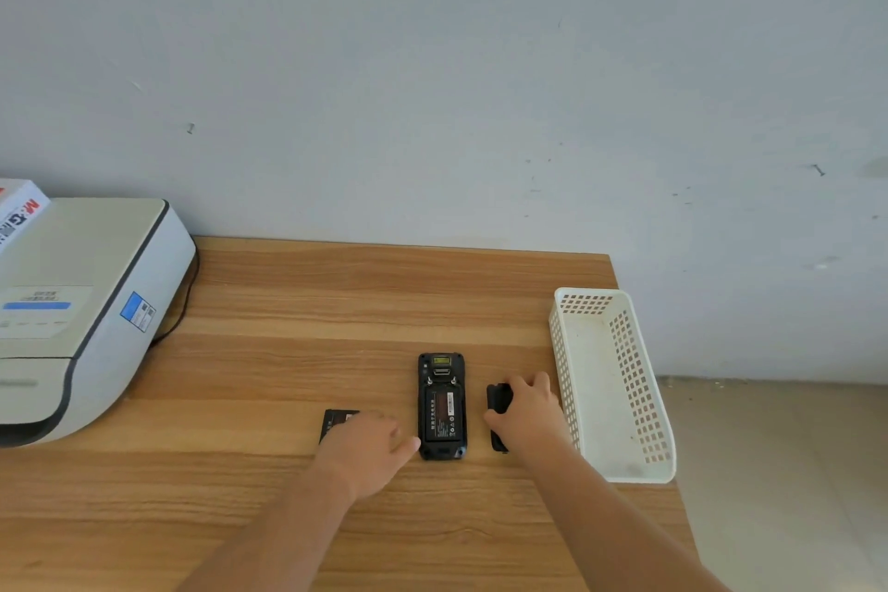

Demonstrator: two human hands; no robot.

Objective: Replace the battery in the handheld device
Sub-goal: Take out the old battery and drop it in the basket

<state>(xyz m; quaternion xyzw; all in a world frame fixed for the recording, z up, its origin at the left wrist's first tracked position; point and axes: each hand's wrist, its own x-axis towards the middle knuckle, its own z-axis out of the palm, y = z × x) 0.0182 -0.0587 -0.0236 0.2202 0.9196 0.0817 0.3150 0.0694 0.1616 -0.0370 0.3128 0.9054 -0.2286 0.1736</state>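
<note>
A black handheld device [442, 406] lies face down on the wooden table [288, 303], its back open with a battery seated in the bay. My left hand [372, 449] rests beside it on the left, thumb touching the device's lower left corner, and partly covers a loose black battery [336, 421]. My right hand [526, 411] is to the right of the device, fingers curled around the black back cover [499, 399], which sits on the table.
A white perforated plastic basket [620, 380] stands at the table's right edge, close to my right hand. A grey-white printer [81, 303] with a cable fills the left side. A wall runs behind the table.
</note>
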